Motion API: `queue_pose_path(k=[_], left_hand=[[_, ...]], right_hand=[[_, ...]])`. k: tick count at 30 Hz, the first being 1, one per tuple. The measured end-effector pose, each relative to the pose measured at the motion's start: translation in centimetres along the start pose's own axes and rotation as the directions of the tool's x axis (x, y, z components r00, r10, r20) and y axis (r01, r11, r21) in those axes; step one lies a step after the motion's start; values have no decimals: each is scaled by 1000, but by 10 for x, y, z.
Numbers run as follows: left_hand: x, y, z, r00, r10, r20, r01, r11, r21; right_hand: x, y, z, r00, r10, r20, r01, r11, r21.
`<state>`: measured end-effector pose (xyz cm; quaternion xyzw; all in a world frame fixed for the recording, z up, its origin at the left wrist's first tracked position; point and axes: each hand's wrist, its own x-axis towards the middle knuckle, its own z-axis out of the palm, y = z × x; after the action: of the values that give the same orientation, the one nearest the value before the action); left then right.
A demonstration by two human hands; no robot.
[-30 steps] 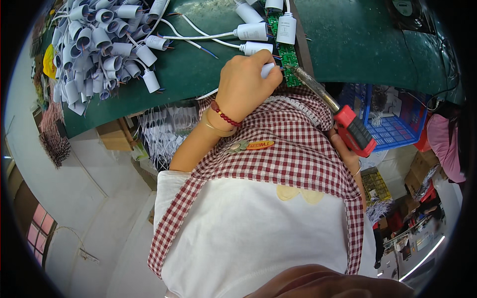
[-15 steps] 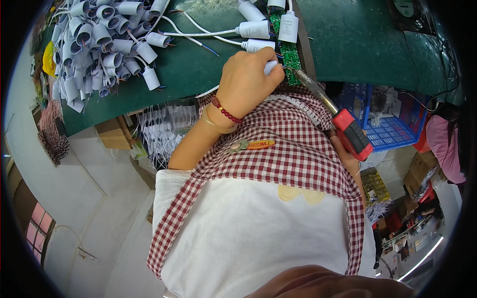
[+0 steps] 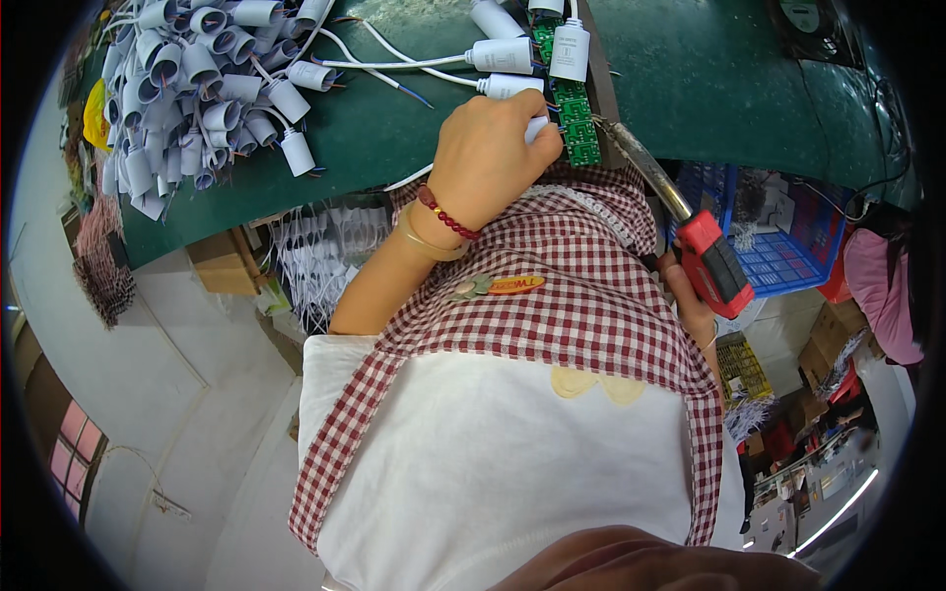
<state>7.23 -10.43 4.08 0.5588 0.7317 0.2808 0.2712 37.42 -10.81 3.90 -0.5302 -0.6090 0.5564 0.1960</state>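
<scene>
My left hand [image 3: 490, 163] is closed on a white cylindrical housing [image 3: 537, 128], mostly hidden behind my fingers; its thin wires reach the left edge of a green circuit board strip [image 3: 581, 133]. A soldering iron [image 3: 714, 264] with a red and black handle and metal shaft is in my right hand [image 3: 688, 303], which shows only in part beneath the handle. Its tip is just right of the strip, over the dark bar [image 3: 609, 118], apart from the boards. More white housings with cables, including one upright housing [image 3: 570, 51], lie beside and across the strip.
On the left of the green table [image 3: 709, 98] is a heap of white wired housings [image 3: 197, 98]. A blue plastic basket [image 3: 778, 258] stands below the table edge at right. Bundles of white cables [image 3: 325, 261] hang under the table. A black device [image 3: 813, 28] sits at the far right.
The soldering iron has moved right, its tip leaving the board strip's right side. The left hand has barely moved and still holds the housing.
</scene>
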Motion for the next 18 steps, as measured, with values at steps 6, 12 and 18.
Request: queue_pose_path(k=[6,12,18], left_hand=[[0,0,0,1000,-1,-2,1,1000,11],[0,0,1,1000,10,-16,-10,1000,28],[2,1,0,1000,-14,13,13,999,51]], right_hand=[[8,3,10,957,-290,16,290,954,-75],[10,-2,7,950,-291,117,312,914,-261],[7,-1,11,954,-299,14,299,945,-130]])
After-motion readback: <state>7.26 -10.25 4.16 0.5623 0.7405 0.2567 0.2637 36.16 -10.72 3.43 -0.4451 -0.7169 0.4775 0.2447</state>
